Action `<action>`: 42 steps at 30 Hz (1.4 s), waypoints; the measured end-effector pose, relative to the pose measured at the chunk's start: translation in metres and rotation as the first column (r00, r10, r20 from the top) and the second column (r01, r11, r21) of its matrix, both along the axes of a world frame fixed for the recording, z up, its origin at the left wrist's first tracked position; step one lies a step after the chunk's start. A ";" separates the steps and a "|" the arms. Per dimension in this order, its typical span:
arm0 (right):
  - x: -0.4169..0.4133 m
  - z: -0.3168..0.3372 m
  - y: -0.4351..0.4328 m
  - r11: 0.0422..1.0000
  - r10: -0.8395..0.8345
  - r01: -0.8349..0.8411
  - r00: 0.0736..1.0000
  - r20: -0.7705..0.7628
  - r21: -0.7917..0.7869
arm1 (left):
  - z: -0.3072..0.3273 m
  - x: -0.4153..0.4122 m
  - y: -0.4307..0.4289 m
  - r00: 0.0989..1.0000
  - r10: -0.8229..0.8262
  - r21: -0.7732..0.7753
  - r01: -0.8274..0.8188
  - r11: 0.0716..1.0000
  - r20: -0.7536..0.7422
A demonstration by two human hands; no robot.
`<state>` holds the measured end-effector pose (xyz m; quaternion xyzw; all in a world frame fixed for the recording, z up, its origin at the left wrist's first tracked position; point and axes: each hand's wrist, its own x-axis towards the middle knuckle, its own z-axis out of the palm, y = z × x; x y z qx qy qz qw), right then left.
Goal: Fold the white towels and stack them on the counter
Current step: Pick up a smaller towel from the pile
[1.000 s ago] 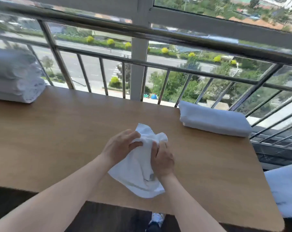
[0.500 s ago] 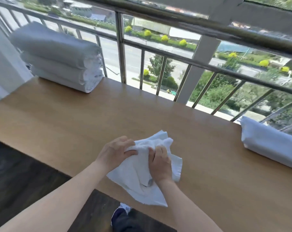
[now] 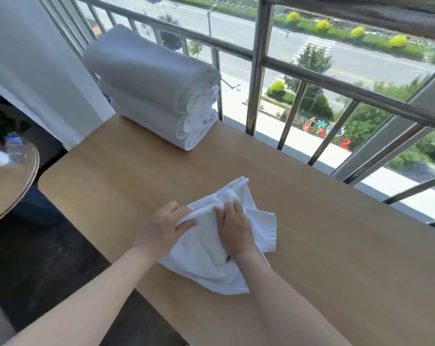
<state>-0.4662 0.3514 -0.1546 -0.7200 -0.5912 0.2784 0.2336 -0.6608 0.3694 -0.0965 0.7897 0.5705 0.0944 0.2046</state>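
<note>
A small white towel (image 3: 259, 226) lies crumpled on the wooden counter (image 3: 336, 245), near its front edge. My left hand (image 3: 164, 226) grips a bunched fold at the towel's left side, thumb over the cloth. My right hand (image 3: 234, 228) grips the same bunched ridge just to the right, fingers curled into it. The two hands almost touch. A stack of folded white towels (image 3: 156, 91) stands at the counter's far left corner against the railing.
A metal railing (image 3: 259, 71) with glass runs along the counter's far edge. A round wooden side table (image 3: 14, 186) with a bottle stands to the left, beside a white curtain (image 3: 31, 58). Dark floor lies below the counter's front edge.
The view has swung left: the towel stack now sits close at upper left and the folded towel on the right has left the frame. Both hands keep gripping the crumpled towel.
</note>
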 end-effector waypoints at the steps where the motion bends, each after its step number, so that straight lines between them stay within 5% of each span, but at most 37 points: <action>1: -0.002 0.002 0.006 0.999 0.020 -0.021 1.000 0.021 0.028 | -0.003 -0.003 0.000 1.000 0.020 -0.020 -0.020 1.000 0.003; 6: 0.021 0.003 0.005 0.989 0.017 -0.035 0.992 0.127 0.141 | -0.019 0.011 -0.010 0.999 -0.041 -0.172 0.042 0.984 0.010; 13: 0.086 0.007 -0.043 0.988 -0.131 0.116 0.977 0.169 0.097 | -0.014 0.082 -0.012 0.957 -0.105 -0.295 0.186 0.937 0.271; 19: 0.129 0.013 -0.088 0.957 -0.281 0.267 0.949 0.143 0.110 | -0.023 0.137 0.000 0.962 -0.175 -0.442 0.254 0.860 0.211; 24: 0.135 0.019 -0.116 0.911 -0.411 0.400 0.903 0.125 0.100 | -0.031 0.174 0.015 0.959 -0.148 -0.381 0.233 0.895 0.240; 31: 0.114 0.027 -0.136 0.880 -0.472 0.473 0.880 0.047 -0.030 | -0.040 0.215 0.034 0.890 -0.414 -0.402 0.456 0.794 0.192; 37: 0.091 0.036 -0.138 0.839 -0.543 0.545 0.833 0.104 0.011 | -0.040 0.213 0.043 0.836 -0.539 -0.432 0.524 0.734 0.099; 42: 0.079 0.042 -0.129 0.836 -0.532 0.547 0.792 0.299 0.041 | -0.048 0.170 0.056 0.982 -0.105 -0.345 0.155 0.926 0.158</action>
